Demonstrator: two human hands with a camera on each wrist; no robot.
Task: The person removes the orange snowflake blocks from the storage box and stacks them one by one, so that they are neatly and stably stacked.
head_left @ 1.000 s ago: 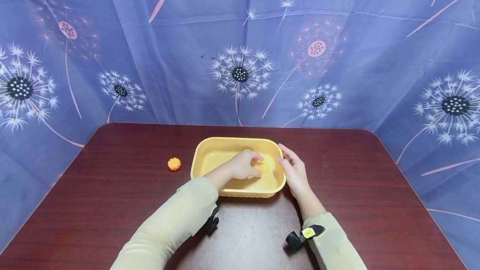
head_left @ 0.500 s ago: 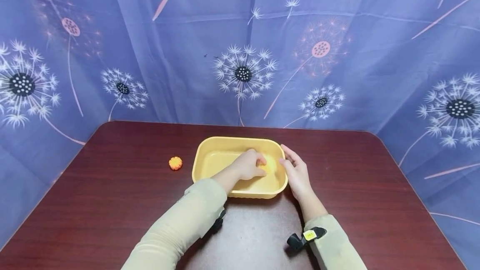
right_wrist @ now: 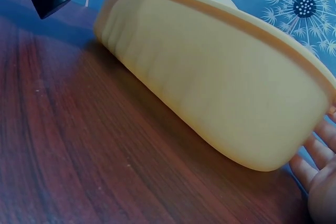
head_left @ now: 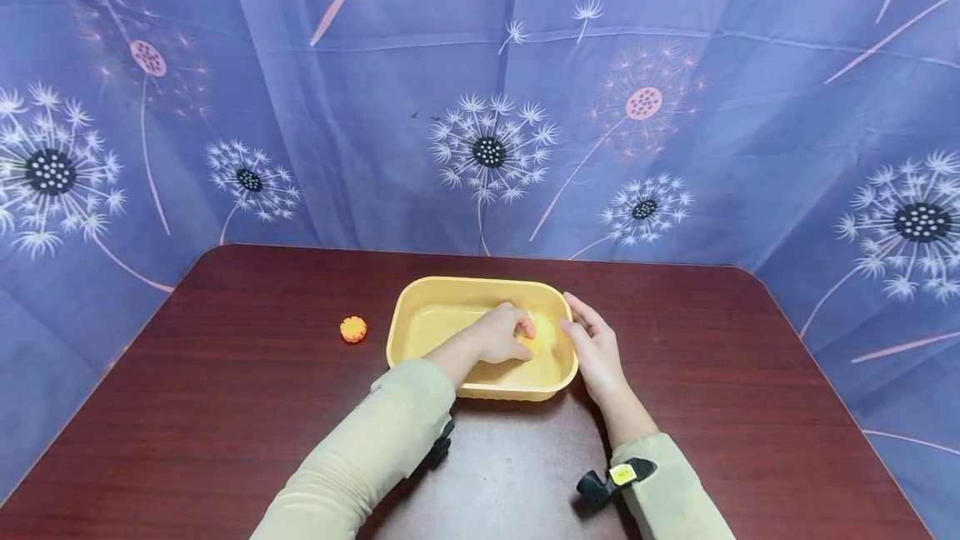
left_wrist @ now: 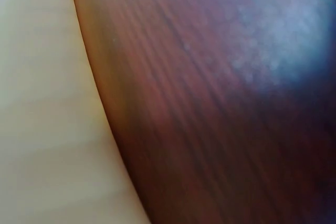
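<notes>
In the head view a yellow plastic basin stands on the table. My left hand reaches down into its right half, thumb and index finger curled round a yellow roundish piece. The piece nearly blends with the basin's colour and is partly hidden by the fingers. At the right end my right hand holds the basin, thumb over the rim and fingers along the outside. The left wrist view has only a pale sleeve and blurred wood. An orange scalloped piece lies left of the basin.
The reddish-brown wooden table ends at the back against a blue curtain printed with dandelions. A black wrist camera sits low over the table below the right sleeve.
My left hand has moved slightly right inside the basin, onto the yellow piece. My right hand stays at the basin's end, and the whole view has shifted a little.
</notes>
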